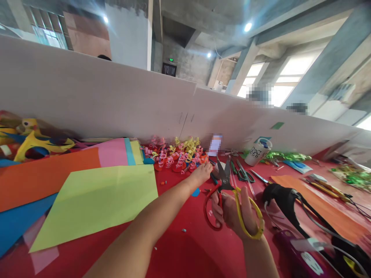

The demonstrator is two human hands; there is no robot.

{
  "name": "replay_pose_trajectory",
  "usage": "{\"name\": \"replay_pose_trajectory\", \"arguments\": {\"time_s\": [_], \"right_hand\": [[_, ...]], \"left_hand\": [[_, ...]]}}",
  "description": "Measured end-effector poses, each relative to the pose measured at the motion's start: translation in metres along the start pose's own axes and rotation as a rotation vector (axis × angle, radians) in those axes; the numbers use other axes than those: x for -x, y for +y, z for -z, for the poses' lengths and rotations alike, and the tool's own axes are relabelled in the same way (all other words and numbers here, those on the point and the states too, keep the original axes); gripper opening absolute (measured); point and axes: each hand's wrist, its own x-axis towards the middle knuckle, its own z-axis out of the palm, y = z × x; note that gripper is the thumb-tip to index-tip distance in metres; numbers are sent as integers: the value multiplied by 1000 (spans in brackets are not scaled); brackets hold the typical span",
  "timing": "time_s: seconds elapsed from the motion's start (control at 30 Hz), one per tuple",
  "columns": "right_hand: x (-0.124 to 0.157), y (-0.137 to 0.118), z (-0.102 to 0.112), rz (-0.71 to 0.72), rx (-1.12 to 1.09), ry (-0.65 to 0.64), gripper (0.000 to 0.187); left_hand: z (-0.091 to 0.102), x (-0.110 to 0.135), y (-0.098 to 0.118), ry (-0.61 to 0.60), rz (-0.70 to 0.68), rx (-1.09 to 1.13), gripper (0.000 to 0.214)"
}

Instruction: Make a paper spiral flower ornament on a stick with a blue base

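My right hand (232,210) grips a pair of scissors (224,179) with one red and one yellow handle loop, blades pointing away and slightly apart. My left hand (202,172) reaches forward over the red table (185,247) to a cluster of small curled paper pieces (178,154) in pink, yellow and orange. Its fingers are bent at the cluster's edge. What they pinch, if anything, is hidden.
Large paper sheets lie at left: lime green (95,202), orange (40,177), blue, pink. More scissors (243,173) and a white cup (257,152) stand beyond. A black strap (285,202), an orange sheet (321,206), cables and green ribbon lie at right. A pale partition wall (116,104) backs the table.
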Motion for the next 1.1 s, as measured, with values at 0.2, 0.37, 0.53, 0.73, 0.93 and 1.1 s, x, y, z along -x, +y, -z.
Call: {"name": "replay_pose_trajectory", "arguments": {"time_s": [0.2,0.37,0.53,0.73,0.93,1.1], "right_hand": [[-2,5,7,10,-26,-43,77],[-2,7,4,-11,-17,-23,73],[-10,10,-10,-15,82,76,68],[-34,36,-46,-115,358,116,59],[-64,59,-92,-179,452,-154,66],[-81,91,-115,-201,360,-211,69]], "left_hand": [[-17,4,-4,21,-17,-14,44],[19,31,-13,17,-86,29,26],[71,110,-36,76,23,60,27],[129,242,-100,104,649,-79,38],[142,335,-120,-247,1078,-387,68],[135,356,-110,-227,1122,-460,68]]}}
